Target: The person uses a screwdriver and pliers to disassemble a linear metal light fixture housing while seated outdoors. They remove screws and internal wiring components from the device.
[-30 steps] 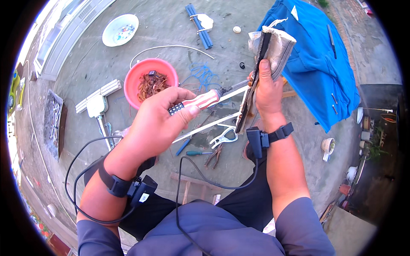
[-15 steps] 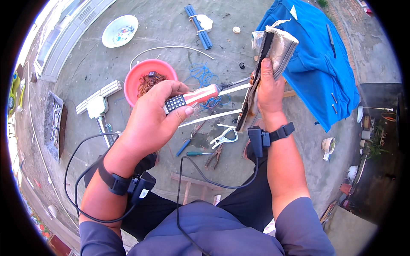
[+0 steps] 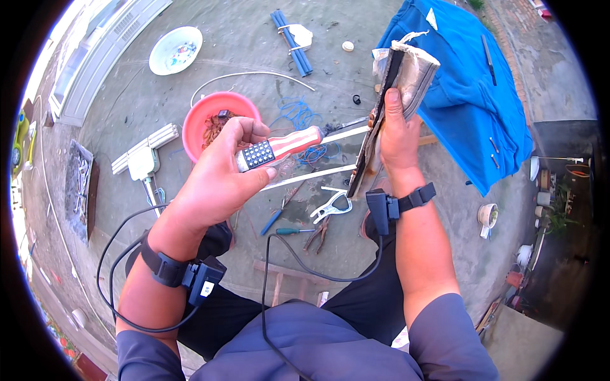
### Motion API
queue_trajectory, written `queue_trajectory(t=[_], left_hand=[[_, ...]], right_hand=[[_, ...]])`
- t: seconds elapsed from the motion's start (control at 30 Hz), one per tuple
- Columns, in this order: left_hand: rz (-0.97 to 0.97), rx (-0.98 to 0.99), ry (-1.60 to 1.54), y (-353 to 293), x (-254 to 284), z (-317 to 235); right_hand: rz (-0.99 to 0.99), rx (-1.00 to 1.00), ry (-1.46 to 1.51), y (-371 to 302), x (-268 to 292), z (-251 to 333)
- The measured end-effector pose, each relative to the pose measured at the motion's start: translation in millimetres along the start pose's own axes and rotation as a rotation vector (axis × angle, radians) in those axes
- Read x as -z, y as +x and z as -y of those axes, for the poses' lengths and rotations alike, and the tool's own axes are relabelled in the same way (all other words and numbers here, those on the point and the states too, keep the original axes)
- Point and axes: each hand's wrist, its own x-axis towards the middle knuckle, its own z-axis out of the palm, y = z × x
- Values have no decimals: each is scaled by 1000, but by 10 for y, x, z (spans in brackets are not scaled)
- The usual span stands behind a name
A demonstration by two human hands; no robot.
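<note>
"Where the left hand (image 3: 216, 178) curls, what does it hold?"

"A star-and-striped handle (image 3: 283, 148), pinched between thumb and fingers, its striped end toward the right hand (image 3: 400, 140). That one is clamped round a worn folded bundle (image 3: 414, 73), which rises beyond its thumb."

"And farther out?"

"A pink basin (image 3: 244, 105) stands past the left hand; a blue cloth (image 3: 454, 95) spreads toward the far right edge of the ground (image 3: 235, 38)."

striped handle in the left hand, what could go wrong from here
The striped handle could slip, since the left hand seems to hold it loosely. The layered bundle, gripped by the right hand alone, could twist if pushed. The black cable, hanging in a slack loop, might snag during a wide movement.
</note>
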Motion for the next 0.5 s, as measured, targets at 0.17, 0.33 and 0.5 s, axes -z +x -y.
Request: queue_trajectory(t=[0.17, 0.33, 0.5], left_hand=[[-33, 33, -33, -3, 23, -27], [59, 410, -350, 44, 83, -131], [20, 529, -518, 37, 57, -62]], right_hand=[[-4, 16, -11, 2, 14, 16], [9, 24, -22, -11, 24, 23], [8, 7, -27, -17, 21, 33]])
